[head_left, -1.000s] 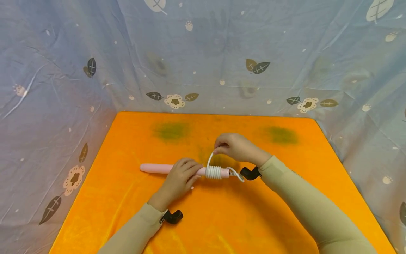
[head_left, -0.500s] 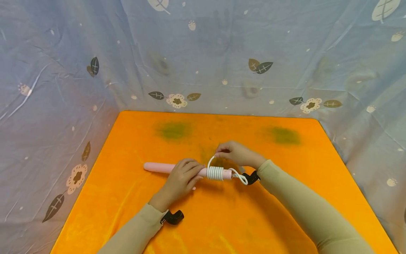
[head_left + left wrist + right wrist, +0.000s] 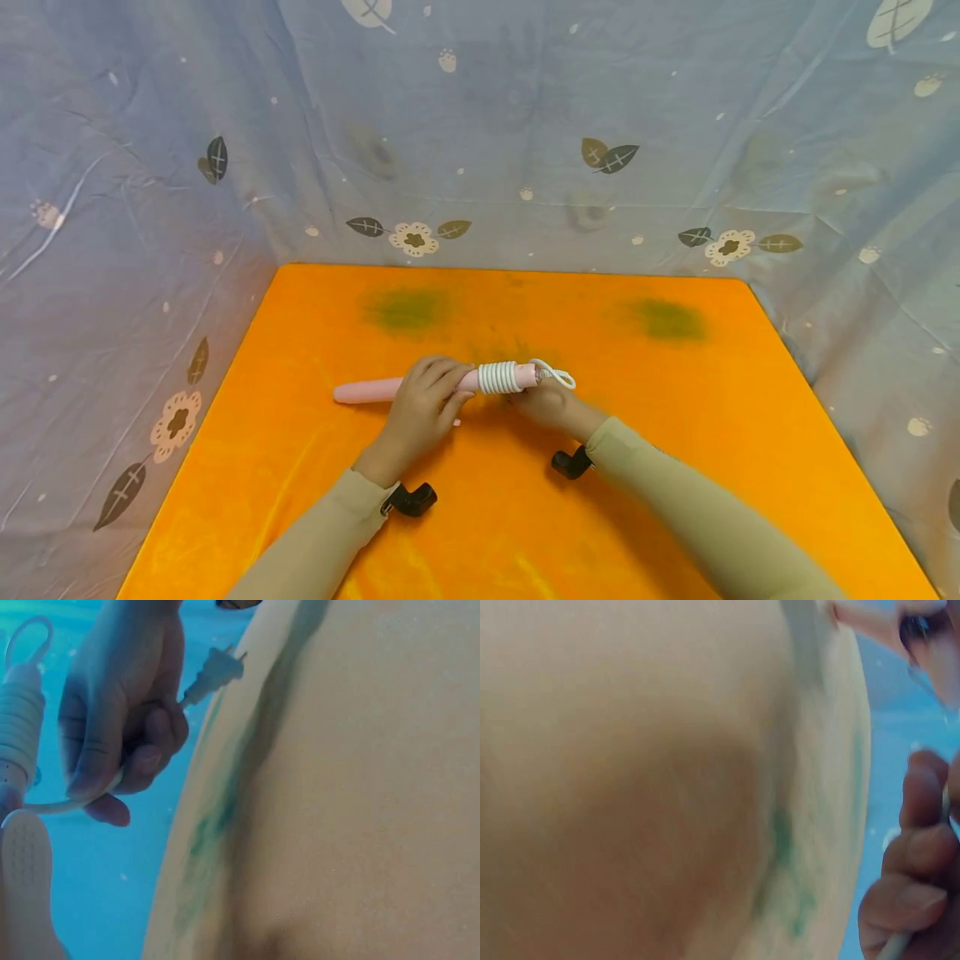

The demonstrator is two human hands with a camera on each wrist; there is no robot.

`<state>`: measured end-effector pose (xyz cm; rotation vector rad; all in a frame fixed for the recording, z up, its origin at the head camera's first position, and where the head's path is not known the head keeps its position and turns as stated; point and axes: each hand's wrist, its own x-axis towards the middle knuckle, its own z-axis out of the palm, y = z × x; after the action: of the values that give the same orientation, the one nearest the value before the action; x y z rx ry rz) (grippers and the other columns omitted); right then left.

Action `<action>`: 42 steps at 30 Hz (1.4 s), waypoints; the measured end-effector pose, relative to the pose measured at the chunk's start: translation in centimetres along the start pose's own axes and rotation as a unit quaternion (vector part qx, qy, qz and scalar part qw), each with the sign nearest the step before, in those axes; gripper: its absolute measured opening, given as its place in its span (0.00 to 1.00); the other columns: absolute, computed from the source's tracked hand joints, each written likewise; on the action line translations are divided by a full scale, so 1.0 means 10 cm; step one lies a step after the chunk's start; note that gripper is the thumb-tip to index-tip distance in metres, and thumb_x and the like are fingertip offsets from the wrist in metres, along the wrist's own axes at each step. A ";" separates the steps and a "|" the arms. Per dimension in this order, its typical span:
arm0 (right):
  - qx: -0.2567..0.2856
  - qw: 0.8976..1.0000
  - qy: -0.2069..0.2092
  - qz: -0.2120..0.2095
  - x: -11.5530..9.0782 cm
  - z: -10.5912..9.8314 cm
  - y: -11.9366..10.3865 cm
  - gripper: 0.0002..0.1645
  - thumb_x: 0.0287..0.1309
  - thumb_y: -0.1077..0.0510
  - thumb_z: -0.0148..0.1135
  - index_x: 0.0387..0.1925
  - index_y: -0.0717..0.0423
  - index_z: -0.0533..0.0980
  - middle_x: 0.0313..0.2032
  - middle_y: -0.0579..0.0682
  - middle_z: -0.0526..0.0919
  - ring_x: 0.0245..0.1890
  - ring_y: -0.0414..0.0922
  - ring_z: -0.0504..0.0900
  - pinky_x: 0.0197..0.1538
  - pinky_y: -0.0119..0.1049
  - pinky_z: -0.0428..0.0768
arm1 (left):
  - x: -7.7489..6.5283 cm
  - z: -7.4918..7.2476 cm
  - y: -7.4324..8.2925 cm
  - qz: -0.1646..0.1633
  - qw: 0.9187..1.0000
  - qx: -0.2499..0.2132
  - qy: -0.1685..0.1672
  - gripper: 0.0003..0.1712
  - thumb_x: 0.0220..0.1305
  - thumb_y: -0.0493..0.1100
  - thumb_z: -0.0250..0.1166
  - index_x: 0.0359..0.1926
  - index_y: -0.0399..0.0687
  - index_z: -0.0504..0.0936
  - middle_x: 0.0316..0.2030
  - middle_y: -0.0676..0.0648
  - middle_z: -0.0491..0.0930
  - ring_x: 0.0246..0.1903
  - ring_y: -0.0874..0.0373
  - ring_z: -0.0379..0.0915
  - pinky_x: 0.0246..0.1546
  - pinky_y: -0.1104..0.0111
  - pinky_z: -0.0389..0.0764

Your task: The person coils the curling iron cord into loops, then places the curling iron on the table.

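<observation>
My left hand [image 3: 422,402] grips a pink curling iron [image 3: 367,391] around its middle. White cord [image 3: 497,377] lies in several tight coils round the handle, with a loop standing out past the right end. My right hand [image 3: 551,408] is under that end, partly hidden by the iron in the head view. In the left wrist view the right hand [image 3: 124,712] pinches the free stretch of cord [image 3: 56,807], and the plug [image 3: 215,675] sticks out behind its curled fingers. The iron's lever [image 3: 26,859] shows below the coils. The right wrist view catches curled fingers [image 3: 911,892] round the cord [image 3: 895,946].
An orange cloth [image 3: 480,517] with two dark greenish patches covers the table. Blue-grey curtains [image 3: 480,125] with leaf and flower prints hang behind it and at both sides. A black wrist-camera mount [image 3: 411,500] juts from the left sleeve, another [image 3: 572,462] from the right.
My right hand has swung from behind the iron down to its near side, carrying the cord underneath. The iron's coiled end has risen and tilts upward. The left hand keeps its grip.
</observation>
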<state>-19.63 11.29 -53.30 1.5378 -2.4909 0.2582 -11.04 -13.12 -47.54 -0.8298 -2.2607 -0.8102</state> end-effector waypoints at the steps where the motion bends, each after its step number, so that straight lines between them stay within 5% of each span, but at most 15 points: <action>1: -0.044 0.999 0.024 -0.004 -0.01 0.06 -0.01 0.14 0.71 0.56 0.53 0.30 0.58 0.76 0.24 0.45 0.72 0.24 0.37 0.69 0.28 0.30 0.70 | 0.01 0.00 0.00 -0.004 1.000 0.001 0.001 0.21 0.62 0.44 0.67 0.55 0.41 0.80 0.48 0.45 0.79 0.51 0.47 0.71 0.58 0.58 0.68; 2: -0.053 0.998 0.039 0.013 0.02 -0.10 -0.16 0.10 0.68 0.60 0.57 0.31 0.62 0.77 0.25 0.48 0.74 0.24 0.40 0.71 0.29 0.33 0.72 | 0.01 0.01 0.00 -0.006 1.000 0.003 0.003 0.21 0.62 0.44 0.68 0.55 0.40 0.80 0.47 0.44 0.79 0.51 0.47 0.71 0.58 0.57 0.68; 3: 0.052 0.996 0.063 0.041 0.06 -0.26 -0.30 0.06 0.62 0.59 0.64 0.33 0.60 0.80 0.28 0.50 0.77 0.26 0.41 0.74 0.31 0.34 0.74 | 0.02 0.01 -0.01 -0.010 1.000 0.004 0.006 0.22 0.61 0.44 0.68 0.55 0.40 0.81 0.47 0.44 0.79 0.50 0.47 0.71 0.57 0.57 0.68; 4: 0.068 0.993 0.078 0.053 0.08 -0.35 -0.40 0.06 0.62 0.59 0.64 0.36 0.60 0.80 0.30 0.50 0.79 0.29 0.41 0.75 0.33 0.33 0.75 | 0.02 0.02 -0.01 -0.012 1.000 0.006 0.008 0.22 0.61 0.43 0.68 0.54 0.40 0.81 0.47 0.44 0.79 0.50 0.47 0.71 0.57 0.57 0.69; 7: 0.186 0.970 0.067 0.144 0.14 -0.62 -0.68 0.05 0.65 0.61 0.60 0.39 0.57 0.80 0.32 0.47 0.81 0.30 0.38 0.76 0.35 0.30 0.76 | 0.03 0.03 -0.02 -0.012 1.000 0.014 0.015 0.22 0.60 0.43 0.69 0.54 0.40 0.81 0.47 0.44 0.79 0.49 0.46 0.72 0.56 0.56 0.70; 16: 0.121 0.978 0.038 0.168 0.13 -0.75 -0.91 0.05 0.63 0.61 0.62 0.32 0.56 0.75 0.18 0.41 0.67 0.18 0.37 0.65 0.25 0.31 0.68 | 0.07 0.08 -0.08 -0.027 0.999 0.031 0.018 0.22 0.61 0.43 0.69 0.55 0.41 0.81 0.46 0.44 0.80 0.48 0.46 0.72 0.55 0.56 0.70; 33: 0.025 0.993 0.037 0.105 0.12 -1.02 -1.05 0.12 0.59 0.62 0.66 0.27 0.56 0.69 0.18 0.43 0.63 0.17 0.37 0.61 0.20 0.28 0.63 | 0.09 0.09 -0.09 -0.039 0.998 0.056 -0.013 0.21 0.62 0.44 0.67 0.55 0.42 0.80 0.47 0.44 0.79 0.50 0.46 0.71 0.56 0.56 0.69; 42: -0.029 0.996 -0.016 0.083 0.18 -1.24 -1.13 0.11 0.59 0.63 0.63 0.27 0.56 0.68 0.19 0.43 0.62 0.14 0.37 0.60 0.16 0.28 0.61 | 0.08 0.12 -0.10 -0.041 0.997 0.058 -0.026 0.20 0.63 0.44 0.68 0.55 0.43 0.81 0.46 0.45 0.80 0.49 0.46 0.71 0.57 0.55 0.69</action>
<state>-9.32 7.90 -40.39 1.3256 -2.6302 0.1844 -12.60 -12.66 -48.11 -0.7167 -2.3755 -0.6941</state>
